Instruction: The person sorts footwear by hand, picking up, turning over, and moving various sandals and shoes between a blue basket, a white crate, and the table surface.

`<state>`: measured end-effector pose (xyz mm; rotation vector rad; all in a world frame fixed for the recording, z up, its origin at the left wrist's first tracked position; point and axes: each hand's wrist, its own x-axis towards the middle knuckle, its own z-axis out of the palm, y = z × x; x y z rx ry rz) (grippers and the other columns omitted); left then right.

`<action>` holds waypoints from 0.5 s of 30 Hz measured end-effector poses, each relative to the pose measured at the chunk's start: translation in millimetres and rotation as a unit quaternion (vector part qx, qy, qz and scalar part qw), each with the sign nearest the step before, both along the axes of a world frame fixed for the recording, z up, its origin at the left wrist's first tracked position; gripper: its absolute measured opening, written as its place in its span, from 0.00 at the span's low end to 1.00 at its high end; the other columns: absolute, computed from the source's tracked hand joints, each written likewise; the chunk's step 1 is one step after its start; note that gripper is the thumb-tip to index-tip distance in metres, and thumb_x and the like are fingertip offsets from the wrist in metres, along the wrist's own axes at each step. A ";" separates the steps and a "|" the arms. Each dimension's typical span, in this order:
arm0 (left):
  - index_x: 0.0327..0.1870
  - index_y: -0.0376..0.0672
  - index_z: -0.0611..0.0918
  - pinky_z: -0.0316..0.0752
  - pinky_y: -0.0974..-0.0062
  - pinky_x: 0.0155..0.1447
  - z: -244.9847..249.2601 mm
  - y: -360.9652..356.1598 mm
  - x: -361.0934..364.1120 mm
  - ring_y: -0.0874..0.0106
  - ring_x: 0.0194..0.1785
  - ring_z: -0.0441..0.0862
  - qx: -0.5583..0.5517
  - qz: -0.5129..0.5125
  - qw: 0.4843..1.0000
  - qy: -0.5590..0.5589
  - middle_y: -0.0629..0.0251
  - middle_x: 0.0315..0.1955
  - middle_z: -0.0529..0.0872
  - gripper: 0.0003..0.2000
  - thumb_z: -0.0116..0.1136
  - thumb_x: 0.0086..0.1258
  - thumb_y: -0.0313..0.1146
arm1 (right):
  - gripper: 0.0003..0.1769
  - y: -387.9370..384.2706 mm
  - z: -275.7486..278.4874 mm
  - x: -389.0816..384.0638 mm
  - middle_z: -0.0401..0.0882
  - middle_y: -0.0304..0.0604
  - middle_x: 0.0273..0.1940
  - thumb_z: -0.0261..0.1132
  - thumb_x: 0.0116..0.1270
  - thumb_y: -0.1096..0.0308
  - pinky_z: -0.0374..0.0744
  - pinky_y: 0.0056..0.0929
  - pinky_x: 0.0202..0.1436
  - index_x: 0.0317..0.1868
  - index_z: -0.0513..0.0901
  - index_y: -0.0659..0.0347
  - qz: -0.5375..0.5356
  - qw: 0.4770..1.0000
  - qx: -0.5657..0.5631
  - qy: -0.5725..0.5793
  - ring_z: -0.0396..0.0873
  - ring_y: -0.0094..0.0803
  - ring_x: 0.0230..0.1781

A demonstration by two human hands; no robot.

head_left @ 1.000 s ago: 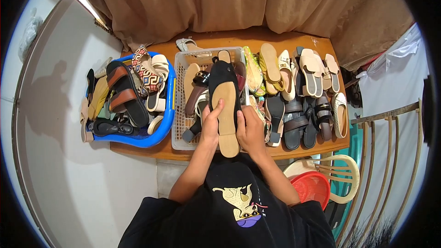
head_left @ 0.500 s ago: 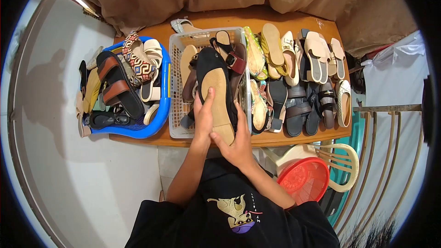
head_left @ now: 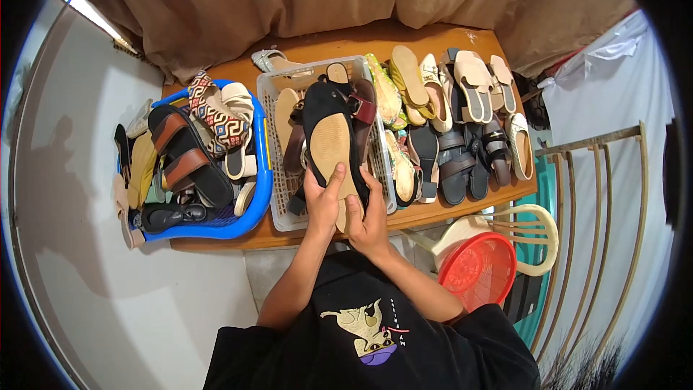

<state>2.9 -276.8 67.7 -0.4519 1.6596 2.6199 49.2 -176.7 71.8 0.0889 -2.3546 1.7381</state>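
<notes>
Left hand point(head_left: 322, 201) and right hand point(head_left: 369, 221), both grips snug around one black shoe point(head_left: 329, 139), above one basket point(head_left: 277, 204).

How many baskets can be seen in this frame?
3. A blue basket at the left of the table; a white basket beside it, under the held black shoe; a red basket on the plastic chair at lower right. None seems hidden.

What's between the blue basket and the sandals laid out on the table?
A white basket full of shoes, head view; left hand and right hand hold a black shoe over it.
</notes>
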 end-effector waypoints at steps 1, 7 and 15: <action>0.70 0.36 0.73 0.76 0.73 0.64 -0.9 0.6 -0.7 0.72 0.60 0.82 0.006 0.008 1.000 0.002 0.60 0.60 0.84 0.25 0.67 0.77 0.33 | 0.30 0.6 0.7 0.8 0.73 0.65 0.67 0.58 0.81 0.64 0.68 0.44 0.76 0.74 0.65 0.75 0.003 1.000 0.001 -0.012 0.73 0.54 0.70; 0.70 0.37 0.73 0.74 0.71 0.67 -10.3 10.8 -2.4 0.70 0.62 0.81 0.000 -0.025 1.000 -0.014 0.60 0.61 0.83 0.24 0.65 0.79 0.35 | 0.35 16.5 -1.8 7.4 0.71 0.63 0.69 0.63 0.77 0.66 0.69 0.42 0.75 0.77 0.60 0.72 0.007 0.999 -0.011 -0.035 0.73 0.49 0.70; 0.76 0.35 0.69 0.70 0.70 0.72 -21.8 71.9 -13.8 0.67 0.68 0.77 0.010 -0.062 0.997 -0.052 0.56 0.68 0.78 0.26 0.59 0.83 0.35 | 0.43 79.9 -5.0 3.5 0.69 0.63 0.72 0.70 0.72 0.67 0.68 0.40 0.77 0.79 0.58 0.71 0.004 0.994 -0.051 -0.102 0.72 0.46 0.72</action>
